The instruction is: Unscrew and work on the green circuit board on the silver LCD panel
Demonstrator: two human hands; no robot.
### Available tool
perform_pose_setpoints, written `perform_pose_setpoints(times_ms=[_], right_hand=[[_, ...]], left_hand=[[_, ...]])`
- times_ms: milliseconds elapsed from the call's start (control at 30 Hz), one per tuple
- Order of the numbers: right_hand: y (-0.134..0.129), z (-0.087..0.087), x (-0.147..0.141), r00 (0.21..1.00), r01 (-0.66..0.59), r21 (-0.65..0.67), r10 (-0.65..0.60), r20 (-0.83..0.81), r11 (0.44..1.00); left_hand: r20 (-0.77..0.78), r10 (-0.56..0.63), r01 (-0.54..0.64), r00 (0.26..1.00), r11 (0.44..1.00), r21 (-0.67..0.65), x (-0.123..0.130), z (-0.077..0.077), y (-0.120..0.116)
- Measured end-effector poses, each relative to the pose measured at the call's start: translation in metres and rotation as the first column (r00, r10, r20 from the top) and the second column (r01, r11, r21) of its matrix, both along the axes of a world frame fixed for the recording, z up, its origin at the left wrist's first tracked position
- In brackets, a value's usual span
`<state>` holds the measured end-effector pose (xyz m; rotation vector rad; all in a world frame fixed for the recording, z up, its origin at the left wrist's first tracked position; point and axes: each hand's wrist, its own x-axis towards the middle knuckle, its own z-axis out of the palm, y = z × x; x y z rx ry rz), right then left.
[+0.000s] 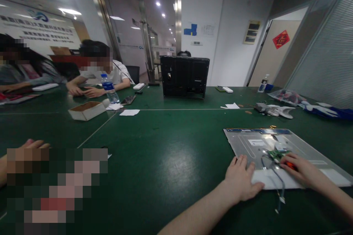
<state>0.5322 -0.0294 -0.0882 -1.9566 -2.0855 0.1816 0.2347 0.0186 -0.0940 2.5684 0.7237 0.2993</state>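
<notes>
A flat metal-backed display panel [248, 150] lies on the green table at the right, with a white strip along its near edge. My left hand [242, 180] rests on the panel's left near corner, fingers stretched out. My right hand [299, 170] is closed around the orange-red handle of a screwdriver [291, 165]; its tip is hidden. Just beyond the fingers sits a small green circuit board [275, 155] on the panel's back. Grey cables [280, 181] with white plugs run from there over the near edge.
A black monitor housing [184, 77] stands upright at the far side. Elsewhere are a cardboard box [87, 111], a water bottle [110, 90], a phone [128, 100], gloves [278, 111] and a plastic bag [288, 96]. Other people sit around the table; a co-worker's hand [33, 145] is at left.
</notes>
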Motion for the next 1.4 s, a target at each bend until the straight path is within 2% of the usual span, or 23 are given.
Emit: perform_pose_setpoints(times_ms=[233,400,600,700,800,900,967,1067,1200,1300,1400], right_hand=[[0.006,0.003,-0.012,1.0,-0.005,-0.012,0.005,0.023,1.0],[0.016,0.005,-0.031,0.993,0.081,-0.03,-0.078,0.084,0.996],[0.023,0.009,-0.073,0.959,0.226,0.001,-0.222,0.178,0.974],[0.022,0.011,-0.109,0.961,0.198,0.011,-0.196,0.197,0.98],[0.018,0.009,-0.147,0.967,0.14,-0.018,-0.133,0.216,0.99],[0.015,0.004,-0.174,0.954,0.162,-0.045,-0.145,0.262,0.986],[0.015,0.001,-0.181,0.937,0.211,-0.058,-0.185,0.296,0.976],[0.016,-0.001,-0.177,0.905,0.293,-0.078,-0.25,0.344,0.953],[0.021,-0.004,-0.149,0.858,0.406,-0.092,-0.344,0.382,0.909],[0.029,-0.006,-0.113,0.843,0.453,-0.063,-0.404,0.357,0.889],[0.036,-0.005,-0.071,0.875,0.412,0.019,-0.402,0.27,0.911]], left_hand=[[0.027,-0.001,0.0,1.0,1.0,0.016,0.0,-0.004,0.0],[0.137,0.016,-0.021,0.99,0.999,0.035,-0.003,-0.003,0.002],[0.306,0.013,0.033,0.952,0.989,-0.144,-0.008,-0.001,0.009],[0.443,0.105,0.032,0.89,0.956,-0.291,-0.008,-0.005,0.017],[0.473,0.274,-0.084,0.838,0.92,-0.384,-0.006,-0.01,0.027],[0.464,0.389,-0.192,0.796,0.889,-0.415,-0.003,-0.012,0.029],[0.469,0.399,-0.212,0.788,0.89,-0.403,-0.003,-0.01,0.026],[0.48,0.367,-0.207,0.797,0.912,-0.354,-0.008,-0.006,0.017],[0.441,0.286,-0.177,0.851,0.946,-0.271,-0.023,-0.002,0.004],[0.325,0.103,-0.081,0.94,0.994,-0.078,-0.04,-0.001,-0.008],[0.288,-0.046,0.024,0.956,0.997,0.077,-0.058,-0.001,-0.022]])
